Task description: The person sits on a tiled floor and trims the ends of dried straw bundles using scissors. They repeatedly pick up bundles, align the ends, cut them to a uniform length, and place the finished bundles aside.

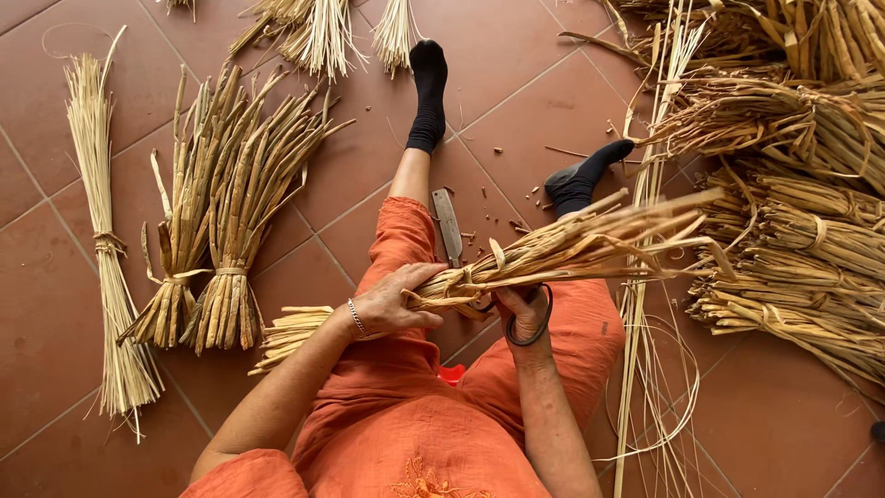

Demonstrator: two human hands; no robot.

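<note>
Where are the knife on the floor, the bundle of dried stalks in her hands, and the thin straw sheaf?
flat metal knife point(449, 227), head view, mid-blade.
held bundle of dried tan stalks point(562, 247), head view, middle.
thin pale straw sheaf point(100, 184), head view, upper stems.

A tied bundle of dry straw-coloured reed stalks point(562, 251) lies slanted across the lap, butt end gripped.

Soft even daylight, faint shadows beneath the reed bundles point(221, 231), sharp focus, wide-angle bending at the edges
</note>
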